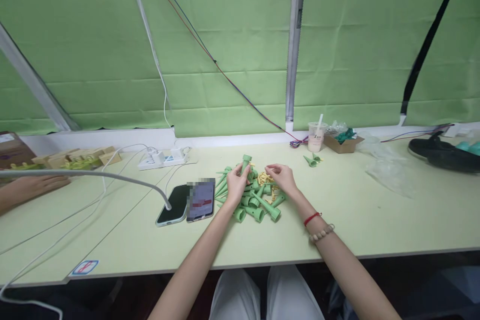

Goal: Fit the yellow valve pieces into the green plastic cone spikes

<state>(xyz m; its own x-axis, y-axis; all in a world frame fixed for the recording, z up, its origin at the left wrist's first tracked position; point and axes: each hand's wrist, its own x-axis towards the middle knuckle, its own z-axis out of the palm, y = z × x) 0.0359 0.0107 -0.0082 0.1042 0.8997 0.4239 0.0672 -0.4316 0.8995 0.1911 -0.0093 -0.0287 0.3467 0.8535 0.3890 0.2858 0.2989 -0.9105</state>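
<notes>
The left hand (237, 182) is holding a green cone (246, 159), wide end up, in a closed grip above the cone pile (255, 214). The right hand (282, 177) is hovering beside yellow pieces (264, 178), nearly pinched; its contents cannot be told. Light, steady pinching is suiting small parts.

Phones (201, 203) left of cone pile (256, 201) on table (348, 215); cup (314, 143) behind, right, beside box (343, 147).

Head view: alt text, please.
Left hand holds a green cone over a pile of more cones and yellow pieces on a table; right hand is by the yellow pieces, grip unclear. Two phones lie left of the pile; a cup and box stand farther back, right.
</notes>
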